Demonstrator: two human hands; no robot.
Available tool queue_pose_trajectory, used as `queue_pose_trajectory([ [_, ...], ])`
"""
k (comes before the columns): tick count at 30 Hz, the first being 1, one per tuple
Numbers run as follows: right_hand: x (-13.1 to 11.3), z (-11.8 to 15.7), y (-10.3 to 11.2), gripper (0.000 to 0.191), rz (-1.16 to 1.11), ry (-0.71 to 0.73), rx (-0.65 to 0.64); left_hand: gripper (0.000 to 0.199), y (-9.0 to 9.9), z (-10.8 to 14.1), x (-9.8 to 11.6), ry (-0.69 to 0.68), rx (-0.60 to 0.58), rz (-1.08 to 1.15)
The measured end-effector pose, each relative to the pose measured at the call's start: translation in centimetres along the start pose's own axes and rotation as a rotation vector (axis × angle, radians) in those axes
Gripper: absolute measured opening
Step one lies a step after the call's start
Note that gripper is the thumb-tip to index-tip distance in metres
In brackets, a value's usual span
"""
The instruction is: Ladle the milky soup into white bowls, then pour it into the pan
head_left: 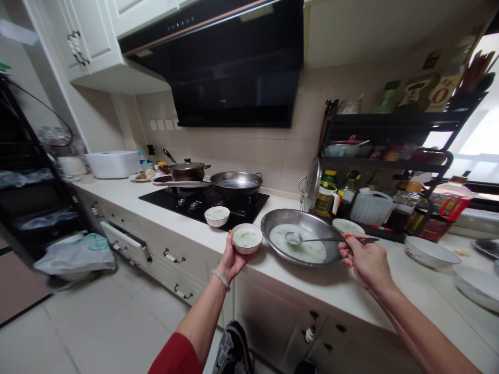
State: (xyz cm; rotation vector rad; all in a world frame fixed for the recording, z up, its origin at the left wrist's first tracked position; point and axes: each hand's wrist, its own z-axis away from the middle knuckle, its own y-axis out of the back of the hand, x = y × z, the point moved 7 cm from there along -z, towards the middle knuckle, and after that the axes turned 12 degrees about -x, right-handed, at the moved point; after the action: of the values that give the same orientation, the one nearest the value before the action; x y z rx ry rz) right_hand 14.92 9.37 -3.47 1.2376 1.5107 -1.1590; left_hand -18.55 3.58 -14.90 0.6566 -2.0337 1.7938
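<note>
My left hand (233, 264) grips a small white bowl (247, 248) from its left side and below. Pale soup with green bits fills much of that bowl, which is close to the left rim of a wide metal basin (268, 244). My right hand (362, 258) is closed around the dark handle of a ladle (293, 238). The ladle's head is over the milky soup (307, 251) in the basin; I cannot tell how deep it dips. Another filled bowl (217, 222) is at the cooktop's front edge, and one more bowl of soup (348, 226) sits behind my right hand.
A frying pan (236, 190) and a lidded pot (187, 170) are on the black cooktop (163, 200). Bottles and a jug (371, 208) stand under a black rack (390, 165). More white bowls (431, 253) lie at the right. Below the counter, a drawer (127, 240) is pulled out.
</note>
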Motion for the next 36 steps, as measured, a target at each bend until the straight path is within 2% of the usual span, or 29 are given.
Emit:
queue_pose_trajectory([
  [10, 1.2, 0.5, 1.3, 0.045, 0.073, -0.021, -0.006, 0.071, 0.2, 0.0, 0.1, -0.005, 0.016, 0.014],
  [20, 0.8, 0.2, 3.8, 0.049, 0.152, 0.027, 0.021, 0.07, 0.3, -0.1, 0.0, 0.004, 0.014, 0.019],
  [36, 0.8, -0.7, 6.0, 0.04, 0.075, 0.055, 0.091, 0.07, 0.6, -0.2, -0.1, 0.01, 0.01, 0.015],
])
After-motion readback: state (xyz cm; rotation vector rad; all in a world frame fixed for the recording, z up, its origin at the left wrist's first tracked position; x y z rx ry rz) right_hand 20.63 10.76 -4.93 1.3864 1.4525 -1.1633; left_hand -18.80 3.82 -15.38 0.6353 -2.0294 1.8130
